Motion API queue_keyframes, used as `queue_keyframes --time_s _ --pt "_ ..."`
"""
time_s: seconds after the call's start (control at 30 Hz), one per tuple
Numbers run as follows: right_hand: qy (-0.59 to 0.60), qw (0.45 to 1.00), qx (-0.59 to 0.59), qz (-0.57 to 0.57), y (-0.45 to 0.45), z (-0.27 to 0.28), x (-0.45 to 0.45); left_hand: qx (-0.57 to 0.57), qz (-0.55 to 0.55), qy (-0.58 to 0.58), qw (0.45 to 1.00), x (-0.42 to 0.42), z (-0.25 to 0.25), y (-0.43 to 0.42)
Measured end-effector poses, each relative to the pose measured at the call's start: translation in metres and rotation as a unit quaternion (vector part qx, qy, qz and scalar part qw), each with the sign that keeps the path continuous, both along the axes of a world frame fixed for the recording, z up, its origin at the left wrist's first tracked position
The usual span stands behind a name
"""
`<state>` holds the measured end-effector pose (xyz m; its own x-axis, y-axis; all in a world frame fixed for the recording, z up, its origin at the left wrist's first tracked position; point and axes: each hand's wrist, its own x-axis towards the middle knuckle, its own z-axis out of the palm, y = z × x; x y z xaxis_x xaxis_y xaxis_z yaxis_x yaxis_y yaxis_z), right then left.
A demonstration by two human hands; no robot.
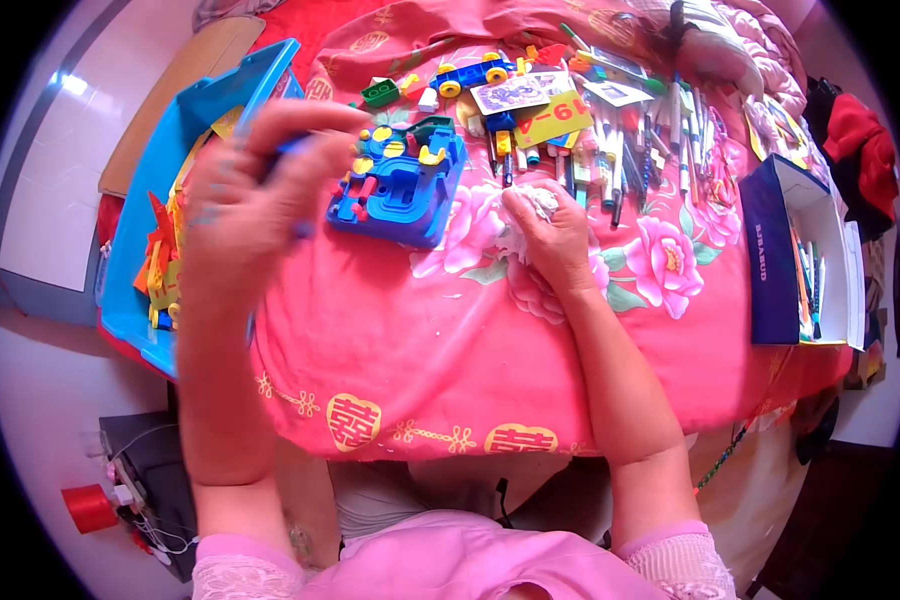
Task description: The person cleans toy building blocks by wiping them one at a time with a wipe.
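Observation:
My left hand [240, 195] is raised between the blue bin and the blue toy set, smeared by motion. Its fingers curl round a small dark blue toy piece [292, 148], mostly hidden by the fingers. Over the flowered cloth, my right hand [558, 238] is closed on a crumpled white tissue [542, 200], which pokes out between thumb and fingers. The blue toy set [415, 185], with yellow, red and green parts, rests on the cloth between my hands. Behind it lie a blue toy car base [470, 75] with yellow wheels and a green block [379, 93].
A light blue bin [135, 230] of toy pieces stands at the left. Many pens [615, 165] and several cards [525, 92] are heaped at the back. At the right sits a dark blue and white box [775, 250] holding pens. A red flowered cloth [420, 340] covers the surface.

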<state>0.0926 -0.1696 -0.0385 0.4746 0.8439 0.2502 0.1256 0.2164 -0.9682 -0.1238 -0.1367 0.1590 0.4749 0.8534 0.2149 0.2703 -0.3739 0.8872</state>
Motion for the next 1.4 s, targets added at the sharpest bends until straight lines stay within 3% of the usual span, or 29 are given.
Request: queue_keyframes --time_s 0.03,0.07,0.2,0.37,0.53,0.63,0.73,0.83,0.97,1.07,1.17,1.2,1.3,1.33,1.4 --pt "0.007 1.0 -0.001 0.001 0.001 -0.001 0.0 0.064 0.052 -0.023 0.996 -0.011 0.001 0.007" --pt "0.014 1.0 -0.001 0.001 0.001 -0.003 0.0 0.14 0.069 0.026 0.987 -0.023 0.013 0.009" --pt "0.019 1.0 0.004 0.002 0.001 -0.002 0.002 0.132 0.167 0.114 0.971 -0.086 0.013 0.053" --pt "0.014 1.0 0.0 0.005 0.002 -0.004 0.003 0.168 0.254 0.379 0.874 -0.149 -0.015 0.097" --pt "0.01 1.0 -0.006 0.0 0.002 -0.003 0.002 0.23 0.268 0.391 0.85 -0.136 -0.014 0.085" --pt "0.023 1.0 -0.005 0.01 0.001 0.001 0.001 0.243 0.245 0.352 0.87 -0.099 0.0 0.06" --pt "0.033 0.999 -0.015 0.017 0.0 0.003 0.002 0.218 0.167 0.267 0.924 -0.063 -0.004 0.042" --pt "0.043 0.999 -0.019 0.02 0.0 0.004 0.001 0.191 0.116 0.221 0.949 -0.032 -0.036 0.06" --pt "0.052 0.998 -0.013 0.027 -0.001 0.007 -0.001 0.232 0.106 0.27 0.928 -0.012 -0.116 0.158" --pt "0.043 0.999 -0.02 0.023 0.0 0.003 0.003 0.333 0.145 0.27 0.892 0.0 -0.178 0.226" --pt "0.046 0.998 -0.028 0.019 0.0 0.005 0.002 0.302 0.141 0.303 0.893 0.02 -0.186 0.247" --pt "0.046 0.998 -0.034 0.02 0.0 0.006 0.001 0.285 0.13 0.268 0.911 0.028 -0.189 0.255" --pt "0.067 0.997 -0.039 0.021 0.0 0.005 0.0 0.304 0.089 0.282 0.906 0.045 -0.2 0.272" --pt "0.068 0.997 -0.038 0.014 0.0 0.006 -0.001 0.354 0.079 0.318 0.876 0.046 -0.203 0.273" --pt "0.083 0.996 -0.031 0.02 0.001 0.003 -0.001 0.315 0.062 0.296 0.9 0.043 -0.201 0.269"
